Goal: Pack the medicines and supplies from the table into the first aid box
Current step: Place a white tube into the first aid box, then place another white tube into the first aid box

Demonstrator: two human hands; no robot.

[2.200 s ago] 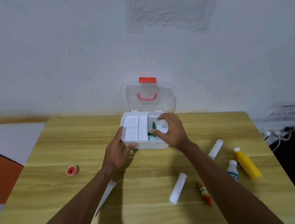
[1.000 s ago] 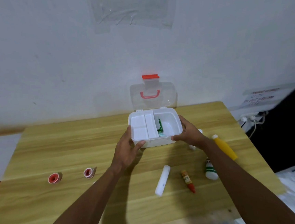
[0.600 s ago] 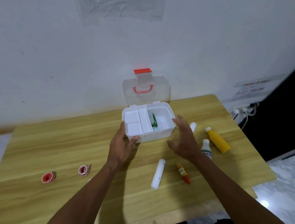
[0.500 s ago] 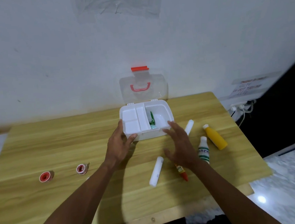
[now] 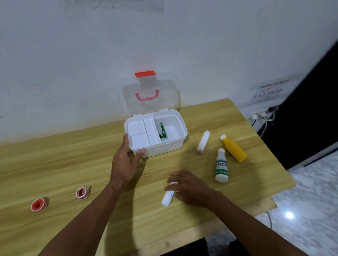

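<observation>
Two hands work at the desk (image 5: 44, 163): the left hand (image 5: 126, 162) rests, fingers spread, against the near-left corner of the open first aid box (image 5: 177, 145), while the right hand (image 5: 189, 187), which half a second ago hovered open just short of the box, has dropped toward the person and now lies over the upper end of a white gauze roll (image 5: 167, 197), fingers curling around it; whether the grip has fully closed cannot be told. The move marks the start of the next pick-up, the box so far holding only a green packet (image 5: 163, 132) in its large compartment, beyond the left hand's fingertips. To the right of the right hand lie a white bottle (image 5: 221, 167) and a yellow bottle (image 5: 234, 149), and beyond it a second gauze roll (image 5: 203, 141). Two red tape rolls (image 5: 39, 205) lie well to the left of the left hand. A red tube seen earlier is now hidden, probably under the right hand. Nothing blocks the path from roll to box.
</observation>
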